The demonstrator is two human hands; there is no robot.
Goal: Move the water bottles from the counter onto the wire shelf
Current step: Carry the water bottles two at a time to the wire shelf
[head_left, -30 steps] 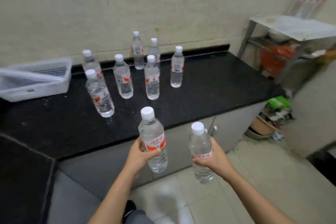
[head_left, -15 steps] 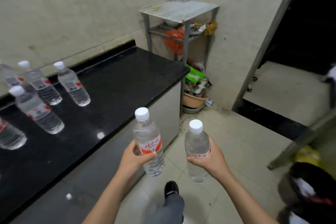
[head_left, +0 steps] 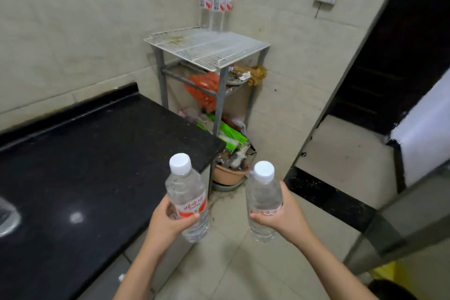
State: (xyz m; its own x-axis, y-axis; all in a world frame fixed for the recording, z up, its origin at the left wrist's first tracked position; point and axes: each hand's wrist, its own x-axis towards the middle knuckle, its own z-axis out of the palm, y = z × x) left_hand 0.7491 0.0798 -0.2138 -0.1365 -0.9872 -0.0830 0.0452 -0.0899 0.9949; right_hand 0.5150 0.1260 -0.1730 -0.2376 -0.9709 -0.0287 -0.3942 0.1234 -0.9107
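Two water bottles are carried upright in front of the person, one in each hand, over the tiled floor beside the end of the counter. Far left, the rounded base of another clear bottle just shows at the picture's edge, standing on the black counter; the rest of it is cut off. The left hand is wrapped around the left bottle at the level of its red and white label, fingers curled behind and the thumb pressed across the front, so the hand is closed firmly on it. That bottle has a white cap and leans slightly to the left. Just beside it, without touching, the right bottle sits in the right hand, which grips it around the lower label in the same closed hold, thumb across the front. Beyond the hands, in the corner past the counter's end, stands the wire shelf on grey metal legs. Three bottles on the shelf stand close together at the back of its white wire top, against the wall; the front of the top is bare. Lower tiers hold an orange bag and mixed clutter, and a terracotta pot sits on the floor under it. To the right a dark doorway opens.
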